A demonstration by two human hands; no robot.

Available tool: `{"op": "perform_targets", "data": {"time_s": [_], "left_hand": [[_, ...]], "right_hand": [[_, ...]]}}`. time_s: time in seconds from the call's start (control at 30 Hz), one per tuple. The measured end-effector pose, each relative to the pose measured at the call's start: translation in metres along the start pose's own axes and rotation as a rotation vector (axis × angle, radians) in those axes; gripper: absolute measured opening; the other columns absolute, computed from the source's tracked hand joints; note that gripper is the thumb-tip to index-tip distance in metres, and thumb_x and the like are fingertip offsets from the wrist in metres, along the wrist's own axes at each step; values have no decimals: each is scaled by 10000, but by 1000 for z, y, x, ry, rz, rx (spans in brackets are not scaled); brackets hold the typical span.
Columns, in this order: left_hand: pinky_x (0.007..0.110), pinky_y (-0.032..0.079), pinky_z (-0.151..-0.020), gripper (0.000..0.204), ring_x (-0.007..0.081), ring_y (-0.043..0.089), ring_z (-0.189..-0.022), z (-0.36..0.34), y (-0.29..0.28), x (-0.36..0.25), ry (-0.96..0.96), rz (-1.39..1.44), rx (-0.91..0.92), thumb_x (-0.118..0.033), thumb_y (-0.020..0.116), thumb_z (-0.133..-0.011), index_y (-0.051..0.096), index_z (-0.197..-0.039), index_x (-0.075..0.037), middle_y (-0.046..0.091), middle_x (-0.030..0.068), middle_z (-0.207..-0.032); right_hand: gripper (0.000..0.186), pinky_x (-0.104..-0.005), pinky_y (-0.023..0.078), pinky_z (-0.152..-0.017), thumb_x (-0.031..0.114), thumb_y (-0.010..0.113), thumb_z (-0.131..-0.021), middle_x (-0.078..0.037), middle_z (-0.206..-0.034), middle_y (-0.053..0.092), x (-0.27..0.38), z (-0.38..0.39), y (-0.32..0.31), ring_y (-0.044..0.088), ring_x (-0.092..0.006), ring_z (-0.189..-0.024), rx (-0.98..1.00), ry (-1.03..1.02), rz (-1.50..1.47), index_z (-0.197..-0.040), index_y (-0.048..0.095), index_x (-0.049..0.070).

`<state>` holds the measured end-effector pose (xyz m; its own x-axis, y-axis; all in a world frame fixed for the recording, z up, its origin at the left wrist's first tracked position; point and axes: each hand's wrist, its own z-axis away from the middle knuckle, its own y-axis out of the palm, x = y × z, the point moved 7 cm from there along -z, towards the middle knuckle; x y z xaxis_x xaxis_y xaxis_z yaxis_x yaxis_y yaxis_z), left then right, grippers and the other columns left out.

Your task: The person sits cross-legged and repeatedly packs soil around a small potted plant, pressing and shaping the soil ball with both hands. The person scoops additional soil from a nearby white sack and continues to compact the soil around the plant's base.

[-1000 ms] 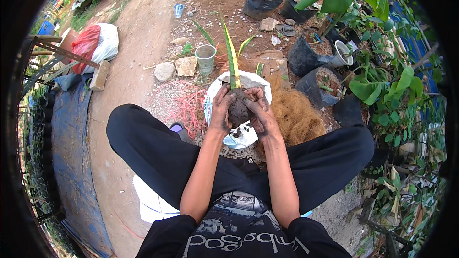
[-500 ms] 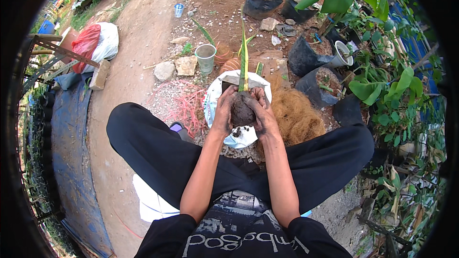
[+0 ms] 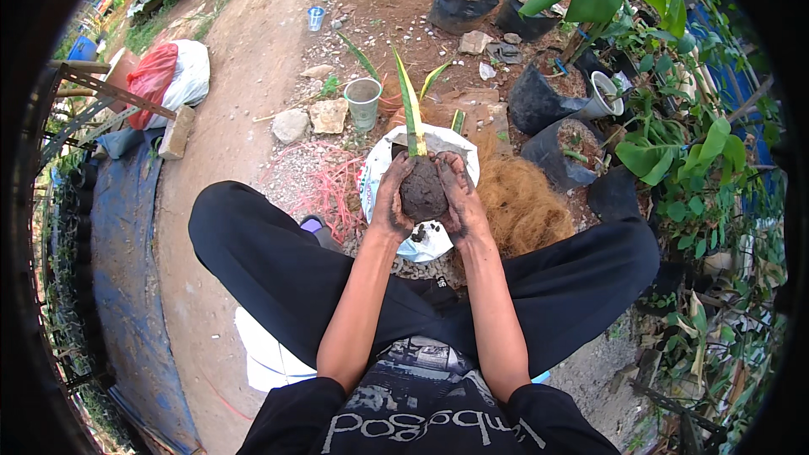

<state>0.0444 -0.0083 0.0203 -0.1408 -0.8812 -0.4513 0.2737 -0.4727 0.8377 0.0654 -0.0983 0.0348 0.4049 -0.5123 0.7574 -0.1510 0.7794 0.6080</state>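
Note:
Between my two soil-smeared hands is a dark, rounded soil ball. A snake plant leaf, green with yellow edges, stands up out of its top and tilts slightly left. My left hand cups the ball's left side, and my right hand presses its right side, fingers pointing away from me. Below them a white sack lies with its mouth rolled open; dark crumbs rest on its near flap. What is inside the sack is mostly hidden by my hands and the ball.
Brown coconut fibre is heaped right of the sack. Pink plastic string lies tangled at its left. Beyond stand a clear plastic cup, stones and other snake plant leaves. Black plant bags and leafy plants line the right.
The soil ball has turned in my hands, and its leaf has swung from upright to a leftward tilt. My right fingers have straightened, exposing more of the ball.

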Motion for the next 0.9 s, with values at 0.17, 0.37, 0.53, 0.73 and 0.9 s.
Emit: {"op": "perform_targets", "data": {"time_s": [0.17, 0.37, 0.53, 0.73, 0.9], "left_hand": [[337, 535, -828, 353, 193, 626, -971, 3, 0, 1, -22, 50, -8, -266, 564, -909, 530, -1186, -50, 623, 85, -1083], [346, 536, -838, 383, 199, 628, -979, 5, 9, 2, -82, 101, 105, -282, 557, -909, 521, -1215, -55, 622, 94, -1090], [342, 541, -822, 411, 200, 633, -971, 7, 4, 0, -42, 34, 43, -304, 572, -905, 516, -1215, -39, 623, 103, -1082], [360, 542, -822, 378, 229, 654, -924, 1, 5, -2, -44, 46, 69, -308, 545, -920, 559, -1133, 4, 646, 143, -1048], [255, 492, -731, 157, 92, 573, -804, 2, 6, 0, 146, -238, -17, -151, 567, -918, 578, -989, -12, 589, 21, -867]], "right_hand": [[234, -279, 477, -903, 304, 517, -967, -18, -1122, 545, -4, 1, -1, 542, -124, -1059, -10, 49, -100, -1099, 493, 112], [320, -281, 425, -932, 356, 504, -973, -45, -1107, 544, 12, 9, 8, 524, -131, -1041, -118, -117, 86, -1114, 512, 68], [357, -291, 430, -925, 383, 472, -982, -65, -1104, 558, 4, 11, 9, 534, -139, -1028, -88, 28, -133, -1138, 511, 65], [450, -303, 427, -911, 443, 419, -988, -88, -1094, 564, 14, 5, -1, 539, -158, -1010, -191, -145, 225, -1117, 519, 23], [549, -291, 420, -905, 513, 254, -1003, -79, -1055, 555, 27, 5, 2, 533, -151, -969, -218, -330, 171, -1122, 500, 37]]}}
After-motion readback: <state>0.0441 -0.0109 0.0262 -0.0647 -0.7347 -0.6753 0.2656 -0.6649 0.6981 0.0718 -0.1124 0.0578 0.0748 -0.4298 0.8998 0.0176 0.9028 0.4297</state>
